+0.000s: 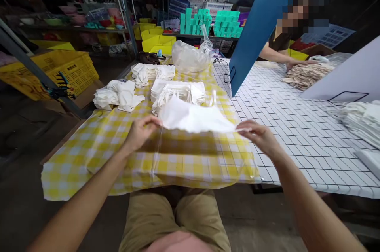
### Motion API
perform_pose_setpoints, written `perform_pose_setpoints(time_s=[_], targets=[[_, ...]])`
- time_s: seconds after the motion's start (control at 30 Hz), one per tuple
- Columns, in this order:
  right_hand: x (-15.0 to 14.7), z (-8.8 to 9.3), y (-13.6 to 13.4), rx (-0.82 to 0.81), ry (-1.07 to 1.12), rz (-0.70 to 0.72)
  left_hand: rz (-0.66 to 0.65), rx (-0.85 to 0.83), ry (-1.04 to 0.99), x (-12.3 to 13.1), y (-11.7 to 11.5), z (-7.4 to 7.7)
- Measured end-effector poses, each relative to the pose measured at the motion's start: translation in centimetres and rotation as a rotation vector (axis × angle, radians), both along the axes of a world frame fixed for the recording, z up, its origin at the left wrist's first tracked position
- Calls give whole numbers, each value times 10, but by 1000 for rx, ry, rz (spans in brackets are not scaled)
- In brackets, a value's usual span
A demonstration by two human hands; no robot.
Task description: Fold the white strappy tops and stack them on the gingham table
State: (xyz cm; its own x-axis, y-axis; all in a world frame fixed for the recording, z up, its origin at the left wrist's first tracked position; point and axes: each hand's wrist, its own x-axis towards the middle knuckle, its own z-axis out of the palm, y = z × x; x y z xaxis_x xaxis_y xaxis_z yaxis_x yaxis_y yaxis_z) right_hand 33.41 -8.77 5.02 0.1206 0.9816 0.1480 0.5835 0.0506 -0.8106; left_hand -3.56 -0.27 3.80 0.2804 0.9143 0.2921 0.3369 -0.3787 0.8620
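Note:
A white strappy bra top [196, 116] is stretched sideways above the table, its lower edge towards me. My left hand [144, 127] pinches its left corner between thumb and fingers. At the opposite corner my right hand [257, 132] grips the cloth the same way. A thin strap loops up from the top's right side. Just behind it lies a stack of folded white garments [194, 88], partly covered by the top. Further left is a loose pile of white garments [117, 94], and another folded white pile [154, 72] sits behind the stack.
A yellow checked cloth [118, 171] covers my side of the table. A clear plastic bag [191, 56] stands at the back. A blue divider panel [258, 26] rises at the right. Beyond it a co-worker's hand [297, 63] touches beige cloth. A yellow crate [68, 72] is at the left.

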Motion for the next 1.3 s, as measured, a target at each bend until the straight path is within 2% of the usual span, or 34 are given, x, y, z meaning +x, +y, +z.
perform_pose_setpoints(time_s=[0.07,0.13,0.2,0.27,0.33,0.5,0.7,0.87,0.97,1.1,1.2,1.3], targets=[[-2,-38,-21,-85,-61,19,-54,-113,112,-9,-28,-34],[-5,-69,-41,-105,-130,37,-141,-176,177,-17,-50,-58],[-8,-87,-58,-108,-173,32,-232,-185,239,-23,-66,-72],[-9,-95,-69,-110,-174,16,-302,-154,315,-28,-74,-78],[-10,-96,-75,-104,-161,15,-329,-106,394,-31,-78,-79],[-9,-99,-78,-75,-122,-5,-273,0,504,-30,-81,-80],[-8,-109,-79,-8,-9,14,-293,95,444,-33,-79,-91],[-8,-112,-78,25,1,12,-259,140,393,-34,-76,-99],[-8,-107,-78,14,-12,29,-248,140,366,-34,-77,-99],[-5,-90,-82,-63,57,73,-248,107,357,-34,-79,-92],[-2,-78,-83,-30,98,-72,-239,66,360,-32,-78,-83],[-6,-75,-76,65,-6,-219,-222,81,352,-18,-74,-77]])
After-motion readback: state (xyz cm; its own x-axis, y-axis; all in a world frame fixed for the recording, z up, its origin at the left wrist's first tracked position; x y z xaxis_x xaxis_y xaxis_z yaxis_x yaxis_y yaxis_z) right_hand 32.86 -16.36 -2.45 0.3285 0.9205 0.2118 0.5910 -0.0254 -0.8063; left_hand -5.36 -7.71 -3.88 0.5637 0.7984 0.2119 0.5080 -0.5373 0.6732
